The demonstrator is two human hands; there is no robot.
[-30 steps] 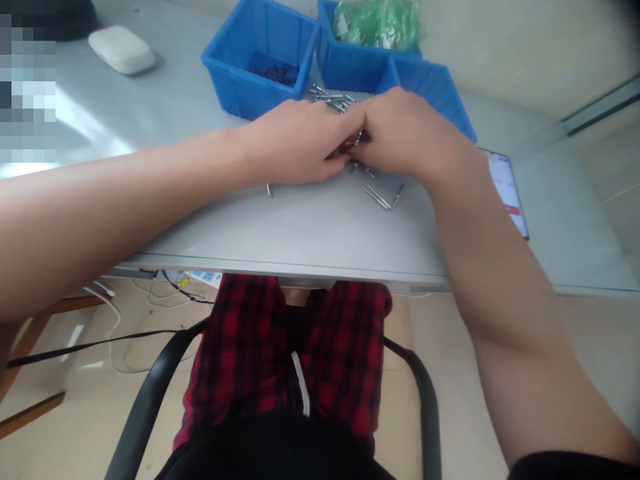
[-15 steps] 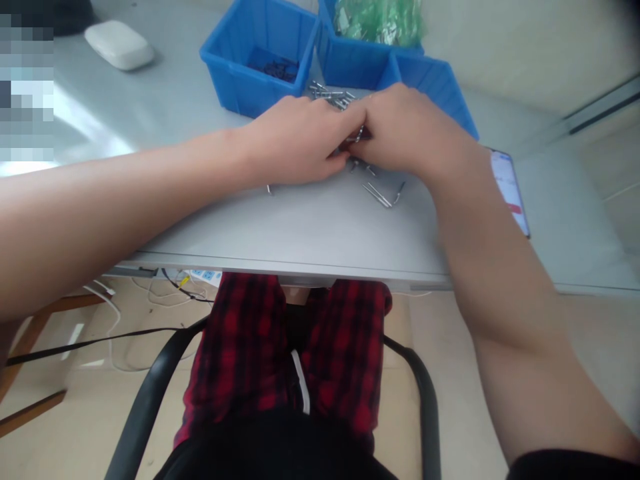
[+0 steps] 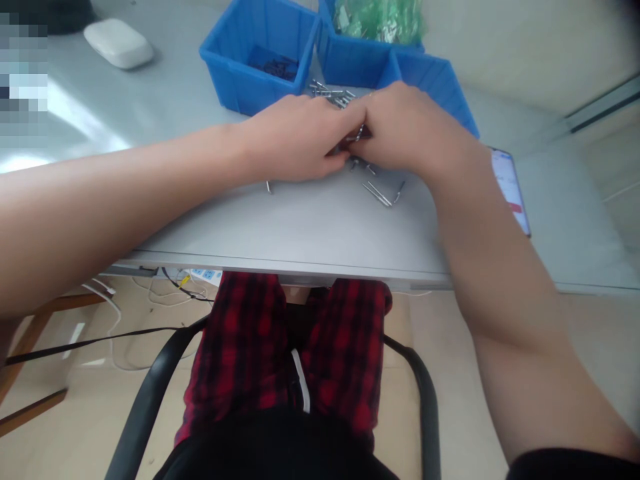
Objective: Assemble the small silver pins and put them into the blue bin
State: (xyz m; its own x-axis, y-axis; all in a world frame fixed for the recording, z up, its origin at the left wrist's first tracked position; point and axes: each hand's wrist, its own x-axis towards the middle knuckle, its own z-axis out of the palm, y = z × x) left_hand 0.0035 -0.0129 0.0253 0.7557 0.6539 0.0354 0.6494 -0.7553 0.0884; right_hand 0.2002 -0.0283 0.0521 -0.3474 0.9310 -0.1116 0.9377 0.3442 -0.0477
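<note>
My left hand (image 3: 300, 137) and my right hand (image 3: 403, 127) meet over the grey table, fingers closed and touching. A small silvery metal piece (image 3: 359, 133) shows in the gap between them; the fingers hide most of it, so its kind is unclear. Just behind the hands lies a pile of thin silvery metal pins (image 3: 333, 92). Nearer to me, a few loose pins (image 3: 377, 194) rest on the table below my right hand. One more pin (image 3: 269, 187) pokes out beneath my left wrist.
A blue bin (image 3: 260, 83) with dark small parts stands behind my left hand. Another blue bin (image 3: 350, 63) carries green plastic bags (image 3: 380, 20), and a third blue bin (image 3: 435, 80) adjoins it. A phone (image 3: 511, 193) lies right, a white rounded case (image 3: 119, 44) far left.
</note>
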